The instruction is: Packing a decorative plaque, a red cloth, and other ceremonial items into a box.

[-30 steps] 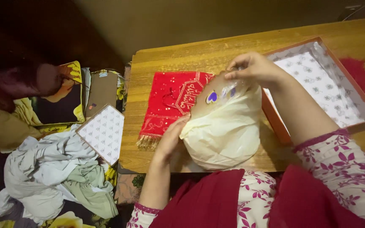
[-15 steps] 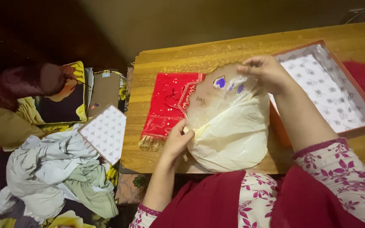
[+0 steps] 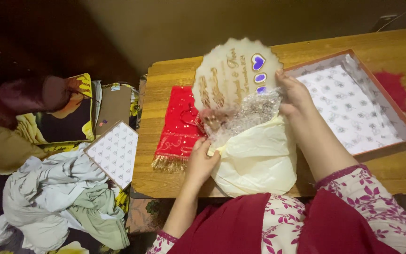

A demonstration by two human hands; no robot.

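Observation:
A round scalloped plaque (image 3: 233, 75), translucent cream with gold lettering and purple heart marks, sticks up out of bubble wrap (image 3: 245, 115) and a cream plastic bag (image 3: 257, 160). My right hand (image 3: 293, 94) grips the plaque's right edge and the wrap. My left hand (image 3: 202, 160) pinches the bag's left edge low down. Behind the bag a red sequinned cloth (image 3: 177, 127) with gold fringe lies flat on the wooden table (image 3: 175, 70).
An open orange box (image 3: 353, 103) lined with patterned white paper sits at the table's right, red fabric (image 3: 393, 84) beyond it. Left of the table, on the floor: the patterned box lid (image 3: 113, 150), a pile of pale clothes (image 3: 57, 197), a brown board (image 3: 113, 106).
The plaque has been drawn upward out of the bag and bubble wrap, from lying nearly covered to standing well clear. My right hand rose with it; my left hand stayed on the bag.

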